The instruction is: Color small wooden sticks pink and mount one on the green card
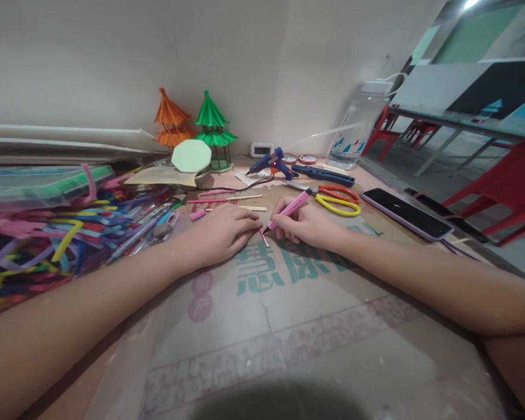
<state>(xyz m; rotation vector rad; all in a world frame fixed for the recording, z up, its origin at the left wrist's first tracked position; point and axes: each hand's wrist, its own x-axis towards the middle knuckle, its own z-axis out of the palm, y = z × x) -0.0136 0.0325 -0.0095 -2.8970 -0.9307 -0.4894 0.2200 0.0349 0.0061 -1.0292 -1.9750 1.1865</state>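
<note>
My right hand (295, 221) is closed round a pink marker (291, 210), its tip pointing down and left at a small stick (263, 238) that is partly pink. My left hand (230, 230) lies palm down with its fingers together, their tips at the upper end of that stick; most of its fingers' undersides are hidden. Just behind the left hand are a pink marker cap (198, 215) and several thin sticks (227, 199), some coloured pink and some pale. Under both hands lies a printed plastic sheet (254, 332).
Colourful pipe cleaners (65, 233) heap at the left. Behind stand orange (172, 119) and green (212, 131) pagoda models, a blue glue gun (273, 164) and a bottle (354, 131). Scissors (339, 199) and a phone (406, 214) lie right. Red chairs (507, 181) stand beyond.
</note>
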